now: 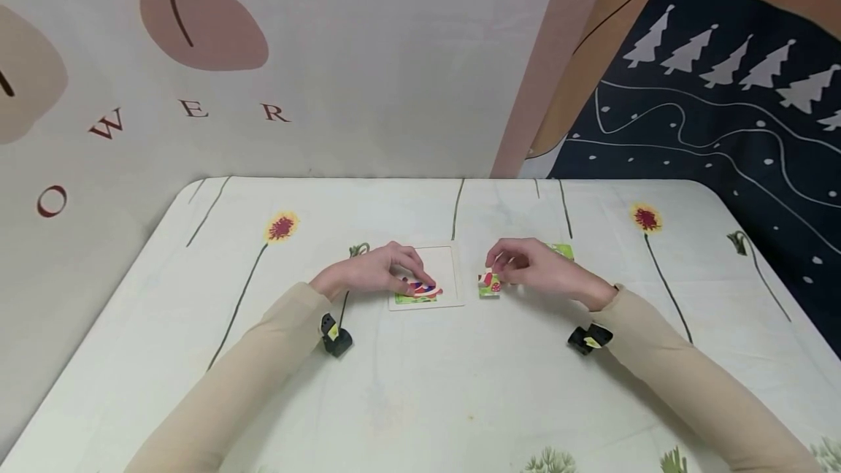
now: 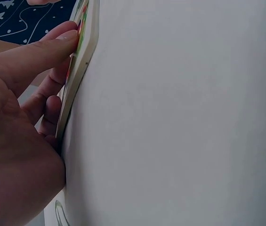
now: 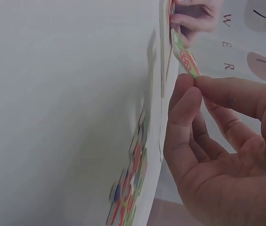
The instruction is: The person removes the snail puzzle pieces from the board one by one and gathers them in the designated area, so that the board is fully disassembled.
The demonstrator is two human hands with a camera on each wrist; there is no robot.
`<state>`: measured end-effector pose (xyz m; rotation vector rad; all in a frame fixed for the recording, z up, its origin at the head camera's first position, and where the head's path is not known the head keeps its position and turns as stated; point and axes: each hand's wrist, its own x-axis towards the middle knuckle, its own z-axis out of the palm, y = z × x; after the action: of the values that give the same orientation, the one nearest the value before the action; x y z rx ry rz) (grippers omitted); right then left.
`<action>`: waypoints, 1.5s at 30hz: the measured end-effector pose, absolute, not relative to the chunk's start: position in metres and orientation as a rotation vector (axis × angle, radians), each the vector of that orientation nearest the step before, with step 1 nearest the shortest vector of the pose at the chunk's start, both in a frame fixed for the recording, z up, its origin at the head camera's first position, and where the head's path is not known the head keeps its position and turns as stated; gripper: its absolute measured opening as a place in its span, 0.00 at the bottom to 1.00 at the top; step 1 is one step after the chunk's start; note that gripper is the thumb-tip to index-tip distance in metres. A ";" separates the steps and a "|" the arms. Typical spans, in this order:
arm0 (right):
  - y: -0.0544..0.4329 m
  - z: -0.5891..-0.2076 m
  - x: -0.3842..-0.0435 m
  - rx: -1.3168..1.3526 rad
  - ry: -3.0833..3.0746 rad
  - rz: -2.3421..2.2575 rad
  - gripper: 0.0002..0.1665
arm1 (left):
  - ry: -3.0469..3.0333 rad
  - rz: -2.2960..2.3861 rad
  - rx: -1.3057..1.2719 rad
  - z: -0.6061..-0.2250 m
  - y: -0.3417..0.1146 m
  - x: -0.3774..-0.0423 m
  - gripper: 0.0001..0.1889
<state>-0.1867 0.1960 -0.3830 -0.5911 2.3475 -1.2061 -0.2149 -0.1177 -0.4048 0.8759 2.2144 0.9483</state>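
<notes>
A flat, pale puzzle tray [image 1: 442, 261] lies on the table, with colourful pieces [image 1: 417, 298] set along its near left part. My left hand [image 1: 377, 268] rests over the tray's left side, its thumb and fingertips touching those pieces. In the left wrist view, the tray's edge [image 2: 82, 66] runs beside the fingers [image 2: 60, 44]. Just right of the tray, my right hand [image 1: 535, 266] pinches a puzzle piece [image 1: 489, 287] between thumb and fingers. That piece, green with a red round pattern, is tilted above the table in the right wrist view [image 3: 185, 56].
Beyond my right hand lie more loose puzzle pieces [image 1: 561, 250], partly hidden by it; the right wrist view shows several [image 3: 130, 183] lying close together. A white flower-print cloth [image 1: 394, 378] covers the table. Behind it hang a pale printed cloth [image 1: 381, 79] and a dark tree-print cloth [image 1: 709, 115].
</notes>
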 end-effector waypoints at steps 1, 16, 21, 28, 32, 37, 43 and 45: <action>0.198 -0.383 -0.187 -0.589 2.348 -1.210 0.14 | 2.214 0.950 0.873 -0.405 -0.118 -0.215 0.15; 0.222 -0.379 -0.181 -0.551 2.388 -1.222 0.13 | 2.210 0.943 0.878 -0.403 -0.119 -0.214 0.15; 0.232 -0.380 -0.177 -0.526 2.409 -1.202 0.13 | 2.208 0.941 0.897 -0.404 -0.118 -0.215 0.15; 0.244 -0.379 -0.175 -0.551 2.443 -1.202 0.11 | 2.212 0.937 0.908 -0.404 -0.118 -0.216 0.15; 0.251 -0.377 -0.172 -0.553 2.464 -1.189 0.11 | 2.210 0.933 0.899 -0.403 -0.118 -0.215 0.15; 0.261 -0.377 -0.168 -0.536 2.490 -1.178 0.10 | 2.209 0.936 0.878 -0.403 -0.118 -0.215 0.15; 0.272 -0.377 -0.164 -0.522 2.522 -1.141 0.10 | 2.211 0.935 0.863 -0.404 -0.119 -0.215 0.15; 0.275 -0.376 -0.162 -0.517 2.526 -1.133 0.10 | 2.211 0.935 0.863 -0.404 -0.119 -0.215 0.15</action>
<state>-0.1617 0.2748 -0.3764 -0.5166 2.5260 -1.1325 -0.2147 -0.1188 -0.4043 0.8629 2.2113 0.9349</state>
